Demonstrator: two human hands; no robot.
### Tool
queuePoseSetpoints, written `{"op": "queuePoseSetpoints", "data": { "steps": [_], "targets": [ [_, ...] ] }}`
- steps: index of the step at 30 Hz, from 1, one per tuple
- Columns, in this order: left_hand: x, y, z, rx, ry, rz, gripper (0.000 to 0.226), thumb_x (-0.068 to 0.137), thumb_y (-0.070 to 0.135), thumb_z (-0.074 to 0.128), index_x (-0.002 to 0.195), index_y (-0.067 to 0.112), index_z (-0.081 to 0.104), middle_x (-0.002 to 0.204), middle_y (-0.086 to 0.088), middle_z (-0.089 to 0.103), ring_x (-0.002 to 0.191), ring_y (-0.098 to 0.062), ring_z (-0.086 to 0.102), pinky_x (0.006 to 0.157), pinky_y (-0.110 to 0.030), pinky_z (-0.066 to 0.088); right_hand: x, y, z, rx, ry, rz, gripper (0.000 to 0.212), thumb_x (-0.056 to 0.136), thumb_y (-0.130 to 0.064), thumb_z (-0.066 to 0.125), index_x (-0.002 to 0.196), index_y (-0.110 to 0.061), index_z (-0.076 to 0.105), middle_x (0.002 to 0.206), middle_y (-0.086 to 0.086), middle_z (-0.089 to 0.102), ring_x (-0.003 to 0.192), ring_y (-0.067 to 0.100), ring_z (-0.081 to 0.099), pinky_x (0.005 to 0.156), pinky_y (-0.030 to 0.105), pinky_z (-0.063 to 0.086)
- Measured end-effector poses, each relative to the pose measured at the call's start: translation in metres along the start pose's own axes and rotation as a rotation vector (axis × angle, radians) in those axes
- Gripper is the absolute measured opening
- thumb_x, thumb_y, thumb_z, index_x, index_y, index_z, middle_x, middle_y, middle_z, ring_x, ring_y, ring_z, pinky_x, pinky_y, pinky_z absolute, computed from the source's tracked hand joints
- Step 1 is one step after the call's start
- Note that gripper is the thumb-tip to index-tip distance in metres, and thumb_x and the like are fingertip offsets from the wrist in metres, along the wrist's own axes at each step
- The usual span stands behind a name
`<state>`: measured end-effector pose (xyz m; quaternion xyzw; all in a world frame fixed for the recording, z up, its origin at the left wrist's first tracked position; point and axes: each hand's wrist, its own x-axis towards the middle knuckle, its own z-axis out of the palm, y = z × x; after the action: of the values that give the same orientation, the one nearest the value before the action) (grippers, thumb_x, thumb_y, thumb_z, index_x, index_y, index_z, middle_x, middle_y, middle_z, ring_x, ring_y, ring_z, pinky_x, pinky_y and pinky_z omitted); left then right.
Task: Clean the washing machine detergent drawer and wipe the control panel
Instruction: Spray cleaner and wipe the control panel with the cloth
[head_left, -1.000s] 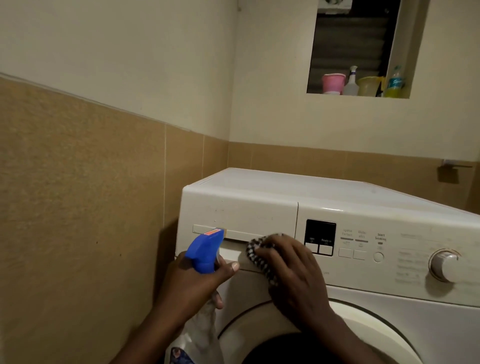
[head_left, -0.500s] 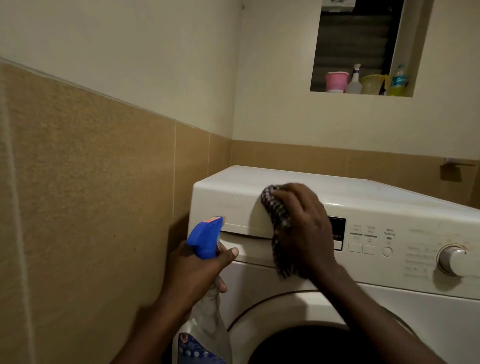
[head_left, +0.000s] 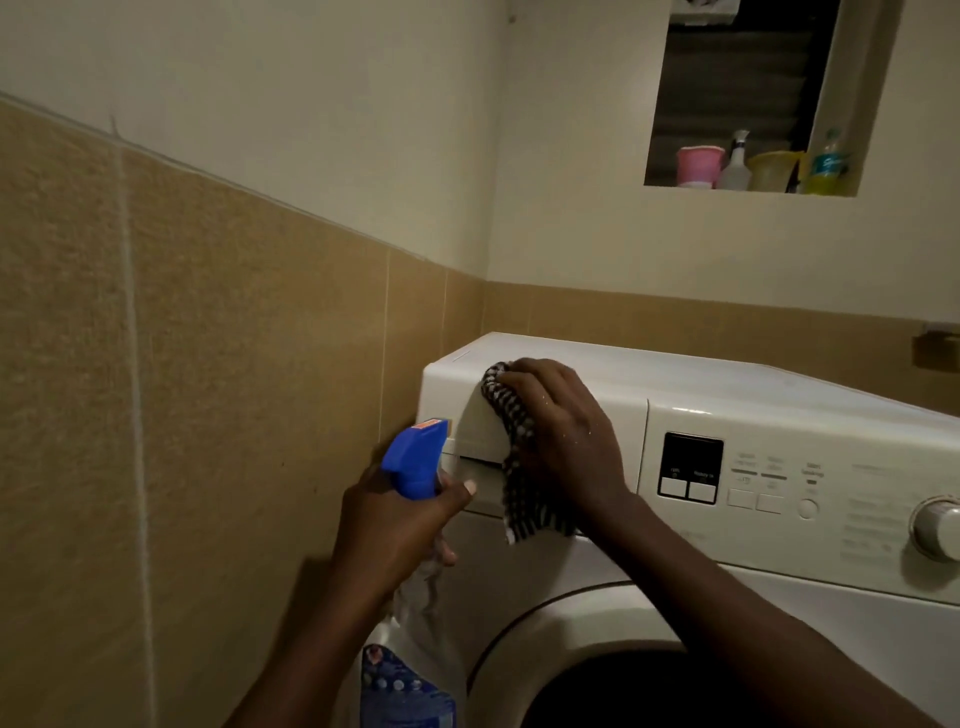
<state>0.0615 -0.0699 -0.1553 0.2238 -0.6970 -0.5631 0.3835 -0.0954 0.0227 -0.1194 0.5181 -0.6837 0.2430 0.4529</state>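
Note:
The white washing machine (head_left: 727, 384) stands in a tiled corner. Its detergent drawer front (head_left: 467, 410) sits closed at the upper left, and the control panel (head_left: 779, 467) with a dark display, buttons and a dial lies to the right. My right hand (head_left: 561, 431) presses a black-and-white checked cloth (head_left: 511, 431) against the drawer front near its top edge; the cloth's tail hangs down. My left hand (head_left: 400, 525) grips the neck of a spray bottle (head_left: 415, 457) with a blue trigger head, just left of the drawer handle.
A tan tiled wall (head_left: 208, 364) runs close along the machine's left side. The round door (head_left: 597, 649) opens dark below the panel. A wall niche (head_left: 748, 171) high up holds a pink cup, a spray bottle, a yellow container and another bottle.
My right hand has carried the cloth from the drawer handle up to the top of the drawer front and leftward. The left hand keeps hold of the spray bottle in about the same place.

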Motion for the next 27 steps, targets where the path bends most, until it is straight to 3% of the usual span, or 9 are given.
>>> {"op": "queuePoseSetpoints", "data": {
  "steps": [3, 7, 11, 13, 16, 20, 24, 27],
  "targets": [
    [0.002, -0.001, -0.002, -0.008, 0.032, -0.011, 0.020, 0.078, 0.018, 0.082, 0.084, 0.009, 0.065, 0.075, -0.013, 0.072, 0.048, -0.026, 0.066, 0.065, -0.042, 0.059, -0.021, -0.007, 0.018, -0.045, -0.023, -0.147, 0.050, 0.070, -0.010, 0.074, 0.118, -0.006, 0.064, 0.126, 0.012, 0.062, 0.122, 0.028, 0.053, 0.105, 0.033, 0.036],
    [0.004, -0.001, -0.004, 0.000, 0.068, -0.015, 0.019, 0.078, 0.017, 0.082, 0.080, 0.010, 0.064, 0.069, -0.013, 0.071, 0.050, -0.029, 0.067, 0.063, -0.041, 0.058, -0.021, -0.007, 0.023, 0.004, -0.097, -0.273, 0.041, 0.076, -0.013, 0.074, 0.116, -0.011, 0.066, 0.124, 0.006, 0.062, 0.121, 0.022, 0.051, 0.096, 0.030, 0.045],
    [0.005, -0.003, -0.008, 0.019, 0.078, -0.025, 0.019, 0.079, 0.019, 0.080, 0.086, 0.010, 0.065, 0.073, -0.010, 0.072, 0.050, -0.027, 0.067, 0.065, -0.040, 0.059, 0.016, -0.013, 0.021, 0.082, -0.037, -0.106, 0.047, 0.072, -0.008, 0.074, 0.118, -0.009, 0.063, 0.125, 0.006, 0.060, 0.116, 0.024, 0.052, 0.091, 0.034, 0.048],
    [0.006, -0.003, -0.012, 0.030, 0.088, -0.032, 0.019, 0.079, 0.019, 0.080, 0.087, 0.011, 0.065, 0.072, -0.009, 0.071, 0.050, -0.025, 0.067, 0.065, -0.039, 0.059, 0.018, -0.021, 0.026, 0.094, -0.008, -0.047, 0.050, 0.070, -0.005, 0.074, 0.119, -0.008, 0.062, 0.125, 0.007, 0.060, 0.117, 0.025, 0.052, 0.097, 0.037, 0.048],
    [0.012, -0.006, -0.015, 0.037, 0.123, -0.071, 0.023, 0.078, 0.026, 0.081, 0.090, 0.016, 0.064, 0.068, -0.006, 0.073, 0.051, -0.023, 0.070, 0.072, -0.044, 0.062, -0.006, -0.029, 0.039, 0.072, 0.013, -0.216, 0.035, 0.080, -0.012, 0.067, 0.115, -0.006, 0.065, 0.124, 0.011, 0.062, 0.122, 0.025, 0.051, 0.112, 0.031, 0.035],
    [0.016, -0.012, -0.018, 0.068, 0.138, -0.078, 0.020, 0.079, 0.032, 0.079, 0.087, 0.021, 0.064, 0.060, -0.002, 0.073, 0.054, -0.022, 0.072, 0.078, -0.047, 0.060, -0.001, -0.027, 0.044, 0.108, -0.118, -0.355, 0.030, 0.085, -0.018, 0.064, 0.114, -0.010, 0.066, 0.122, 0.007, 0.062, 0.119, 0.024, 0.053, 0.098, 0.033, 0.046],
    [0.016, -0.013, -0.020, 0.057, 0.126, -0.062, 0.016, 0.081, 0.027, 0.078, 0.088, 0.021, 0.064, 0.071, -0.002, 0.075, 0.052, -0.017, 0.070, 0.073, -0.042, 0.062, 0.041, -0.035, 0.039, 0.132, -0.049, -0.121, 0.035, 0.082, -0.015, 0.069, 0.116, -0.012, 0.065, 0.119, 0.005, 0.062, 0.108, 0.023, 0.056, 0.083, 0.034, 0.051],
    [0.017, -0.012, -0.021, 0.050, 0.117, -0.074, 0.018, 0.080, 0.024, 0.079, 0.089, 0.019, 0.064, 0.072, -0.005, 0.074, 0.052, -0.019, 0.070, 0.072, -0.042, 0.062, 0.058, -0.033, 0.029, 0.192, -0.111, 0.055, 0.040, 0.082, -0.016, 0.068, 0.121, -0.018, 0.060, 0.121, 0.000, 0.060, 0.108, 0.020, 0.054, 0.080, 0.032, 0.048]
  ]
}}
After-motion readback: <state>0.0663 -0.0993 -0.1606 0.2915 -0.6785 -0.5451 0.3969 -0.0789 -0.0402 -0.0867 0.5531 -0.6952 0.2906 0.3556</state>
